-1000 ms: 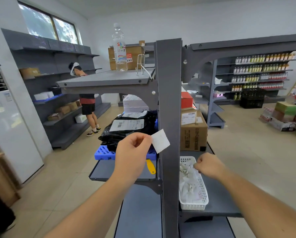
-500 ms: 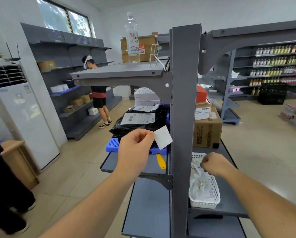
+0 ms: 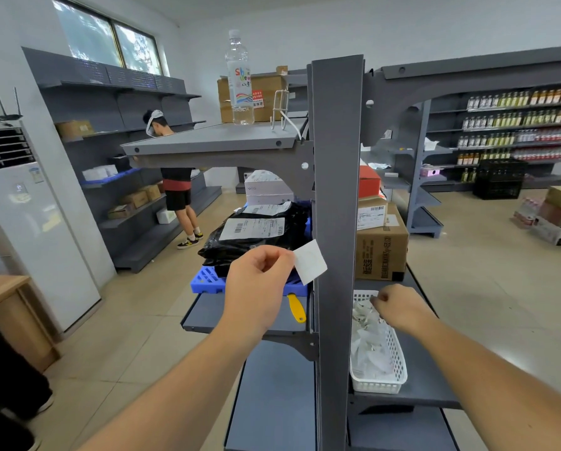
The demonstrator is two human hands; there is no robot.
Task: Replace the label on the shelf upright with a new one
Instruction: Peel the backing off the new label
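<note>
The grey shelf upright (image 3: pixel 336 196) stands straight ahead, its face bare. My left hand (image 3: pixel 256 288) pinches a small white label (image 3: pixel 310 262) by one corner, holding it just left of the upright with its right edge overlapping the post. My right hand (image 3: pixel 399 305) is to the right of the upright, fingers closed over the far end of a white plastic basket (image 3: pixel 389 384) full of crumpled white paper scraps. Whether those fingers hold a scrap I cannot tell.
A yellow scraper (image 3: pixel 296 308) lies on the left shelf beside a blue crate (image 3: pixel 207 281) with black parcels (image 3: pixel 256 237). Cardboard boxes (image 3: pixel 381 252) sit on the right shelf. A water bottle (image 3: pixel 239 79) stands on the upper shelf. A person (image 3: pixel 175 180) stands by the left wall shelving.
The view has shifted and drawn slightly closer. My left hand keeps the label by the upright. My right hand stays over the basket's far end.
</note>
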